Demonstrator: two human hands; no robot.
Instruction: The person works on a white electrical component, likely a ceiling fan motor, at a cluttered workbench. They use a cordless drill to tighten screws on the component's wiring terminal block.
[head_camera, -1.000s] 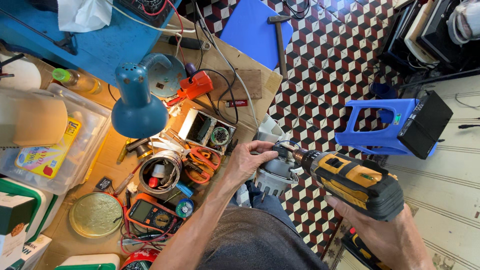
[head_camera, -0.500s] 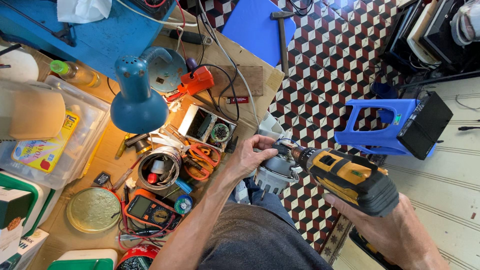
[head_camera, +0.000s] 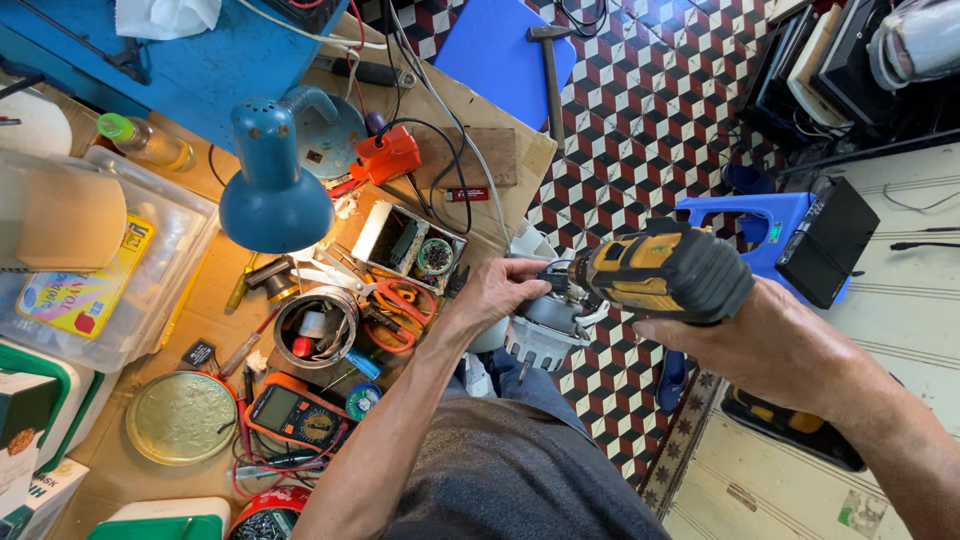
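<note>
Gripping a yellow-and-black drill (head_camera: 662, 272), the right hand (head_camera: 770, 345) wraps its fingers around the handle, the nose aimed left. At the nose, the left hand (head_camera: 505, 290) pinches the chuck end, fingers closed, just above a grey-white round part (head_camera: 540, 335) over the person's lap beside the bench (head_camera: 470, 120). On the bench stand a blue lamp (head_camera: 275, 190), an orange multimeter (head_camera: 295, 415), orange scissors (head_camera: 400, 300) and a brass lid (head_camera: 180, 418).
</note>
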